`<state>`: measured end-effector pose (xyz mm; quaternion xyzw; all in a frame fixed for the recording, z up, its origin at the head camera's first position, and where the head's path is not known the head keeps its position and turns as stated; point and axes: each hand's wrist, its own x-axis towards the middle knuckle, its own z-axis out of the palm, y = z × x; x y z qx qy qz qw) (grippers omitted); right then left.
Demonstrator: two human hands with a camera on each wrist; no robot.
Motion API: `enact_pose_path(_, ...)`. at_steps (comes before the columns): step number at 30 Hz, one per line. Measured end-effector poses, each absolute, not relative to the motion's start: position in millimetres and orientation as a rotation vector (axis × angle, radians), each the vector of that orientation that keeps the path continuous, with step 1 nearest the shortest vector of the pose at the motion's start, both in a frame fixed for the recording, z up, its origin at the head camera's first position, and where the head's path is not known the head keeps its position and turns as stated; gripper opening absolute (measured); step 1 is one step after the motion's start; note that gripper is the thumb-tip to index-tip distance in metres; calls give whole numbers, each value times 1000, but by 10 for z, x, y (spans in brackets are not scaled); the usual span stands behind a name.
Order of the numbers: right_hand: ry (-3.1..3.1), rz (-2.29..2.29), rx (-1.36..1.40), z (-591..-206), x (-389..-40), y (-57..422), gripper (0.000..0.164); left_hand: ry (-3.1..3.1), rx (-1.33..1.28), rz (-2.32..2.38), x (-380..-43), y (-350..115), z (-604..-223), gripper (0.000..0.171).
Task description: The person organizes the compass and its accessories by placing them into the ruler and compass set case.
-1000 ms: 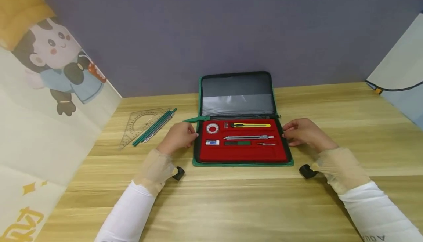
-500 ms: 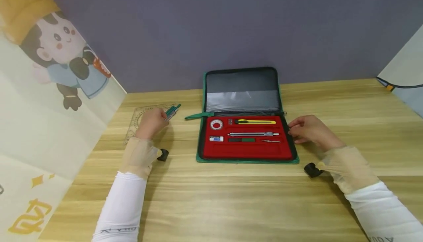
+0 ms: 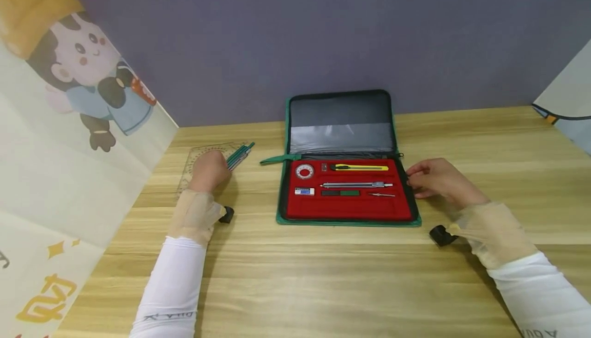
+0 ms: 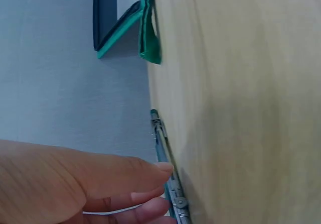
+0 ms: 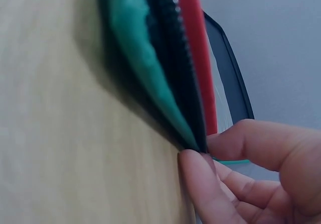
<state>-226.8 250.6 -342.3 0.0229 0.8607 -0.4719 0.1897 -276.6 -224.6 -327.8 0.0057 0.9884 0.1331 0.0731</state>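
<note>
The case (image 3: 347,222) is showing green and black; its tray (image 3: 346,209) is showing red; the knife (image 3: 367,167) is showing yellow and black, the eraser (image 3: 304,191) white and blue; the slim tools (image 3: 238,155) are gleaming green and silver; the table (image 3: 323,281) is bearing streaky tan grain; the sleeves (image 3: 172,274) are showing white with dark lettering

Dark lettering (image 3: 170,316) on white sleeves (image 3: 171,276), golden character (image 3: 47,298) on left wall (image 3: 37,189), none clearly readable

Smooth wood-grained worktop (image 3: 323,281), green cloth-like edging (image 5: 135,38) on the case (image 3: 334,114), matt red felt-like tray (image 3: 346,208), glossy clear plastic pocket (image 3: 341,138), metal compass (image 3: 355,185), slim tools (image 4: 179,204) with metal fittings, transparent plastic set square (image 3: 185,174), matt grey cloth-like partition (image 3: 277,35)
</note>
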Motion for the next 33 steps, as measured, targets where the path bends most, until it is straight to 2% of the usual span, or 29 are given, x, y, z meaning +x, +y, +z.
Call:
enact_pose_path(9, 2404, -1325, 115, -3403, -2216, 2538, 42, 3001, 1, 330, -2795, -2195, -3336, 27)
enact_pose_path(15, 2414, -1327, 98, -3400, -2204, 2549, 42, 2988, 59, 354, -2799, -2220, -3375, 29)
enact_pose_path(25, 2431, -1343, 89, -3374, -2213, 2523, 41, 2927, 102, 372, -2806, -2209, -3346, 12)
enact_pose_path(28, 2434, -1350, 87, -3379, -2231, 2512, 41, 2913, 100, 383, -2798, -2216, -3329, 14)
enact_pose_path(33, 2435, -1341, 99, -3395, -2254, 2483, 42, 2902, 125, 375, -2807, -2229, -3334, 26)
